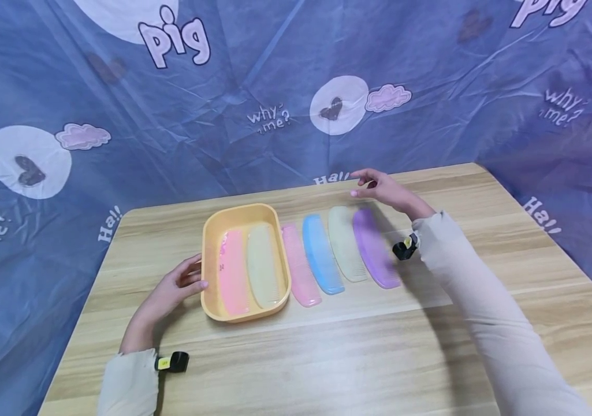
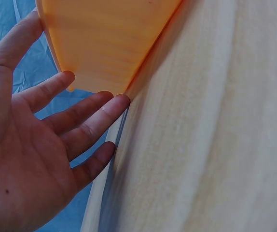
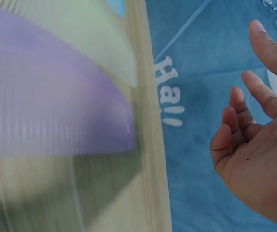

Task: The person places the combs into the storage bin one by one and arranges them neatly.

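A yellow plastic tray (image 1: 212, 315) stands on the table with a pink comb (image 1: 234, 271) and a pale green comb (image 1: 263, 266) inside. My left hand (image 1: 176, 289) touches its left side, fingers spread and fairly straight, as the left wrist view shows. Right of the tray lie another pink comb (image 1: 302, 268), a blue comb (image 1: 321, 254), a second pale green comb (image 1: 346, 245) and a purple comb (image 1: 375, 248), side by side. Above the far end of the purple comb hovers my right hand (image 1: 386, 190), loosely bent and holding nothing.
The wood-grain table (image 1: 327, 358) ends at its back edge just behind the combs. A blue printed cloth (image 1: 254, 81) hangs behind and along the sides. Both wrists carry small black cameras (image 1: 405, 248).
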`<state>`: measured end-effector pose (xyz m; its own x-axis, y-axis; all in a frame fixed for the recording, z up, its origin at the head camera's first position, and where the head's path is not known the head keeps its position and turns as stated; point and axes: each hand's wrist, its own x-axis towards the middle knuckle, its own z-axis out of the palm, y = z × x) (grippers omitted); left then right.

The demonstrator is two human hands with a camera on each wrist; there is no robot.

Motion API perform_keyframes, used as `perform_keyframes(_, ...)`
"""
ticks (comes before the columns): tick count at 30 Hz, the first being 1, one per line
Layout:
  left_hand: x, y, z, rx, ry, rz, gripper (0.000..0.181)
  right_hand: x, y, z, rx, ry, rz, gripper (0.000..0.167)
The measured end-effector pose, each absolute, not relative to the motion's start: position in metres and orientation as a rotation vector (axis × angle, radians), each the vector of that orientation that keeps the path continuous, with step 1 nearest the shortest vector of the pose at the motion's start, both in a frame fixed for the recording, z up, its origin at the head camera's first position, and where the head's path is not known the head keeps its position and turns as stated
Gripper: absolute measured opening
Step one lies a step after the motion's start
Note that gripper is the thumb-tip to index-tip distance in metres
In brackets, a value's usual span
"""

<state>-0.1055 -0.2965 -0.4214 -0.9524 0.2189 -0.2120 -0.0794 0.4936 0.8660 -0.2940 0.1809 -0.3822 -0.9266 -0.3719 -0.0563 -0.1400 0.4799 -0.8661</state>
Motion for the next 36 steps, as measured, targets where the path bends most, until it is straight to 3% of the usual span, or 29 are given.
perform_keyframes(36,-0.111,-0.298,-0.422,0.132,2.435,1.472,0.071,-0.286,0.212,-0.427,-0.433,2.465,-1.29,0.064)
